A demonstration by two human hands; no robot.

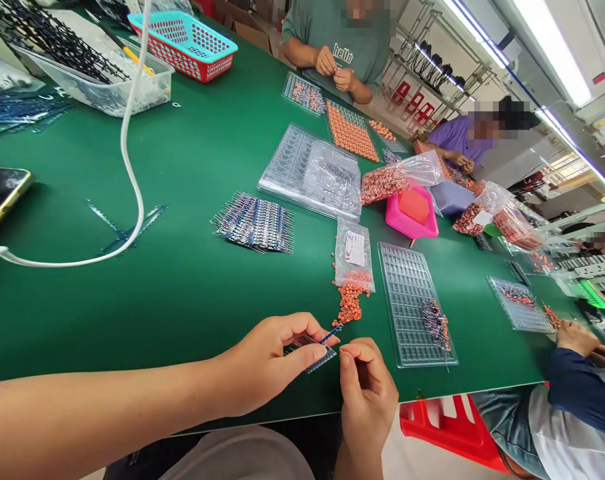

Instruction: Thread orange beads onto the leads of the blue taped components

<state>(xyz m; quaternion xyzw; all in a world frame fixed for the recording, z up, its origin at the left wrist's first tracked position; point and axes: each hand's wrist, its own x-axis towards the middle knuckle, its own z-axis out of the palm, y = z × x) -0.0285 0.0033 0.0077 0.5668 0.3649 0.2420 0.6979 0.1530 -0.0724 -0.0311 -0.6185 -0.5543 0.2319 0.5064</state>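
Note:
My left hand (275, 357) is closed on a small bundle of blue-and-silver pin strips (323, 360), and one blue strip end sticks up past the thumb. Close beside it, my right hand (368, 387) has thumb and forefinger pinched together; whatever is between them is too small to make out. Just beyond my fingers lies a heap of small orange ring-like pieces (349, 303), spilling from a clear labelled bag (355, 250). A stack of similar pin strips (255, 223) lies farther off on the green table.
Right of my hands is a clear ribbed tray (407, 300) partly holding orange-tipped pins. Farther back are stacked clear trays (287, 167), a pink basket (412, 213) and bags of orange pieces (385, 183). A white cable (127, 133) crosses the left side. Co-workers sit around the table.

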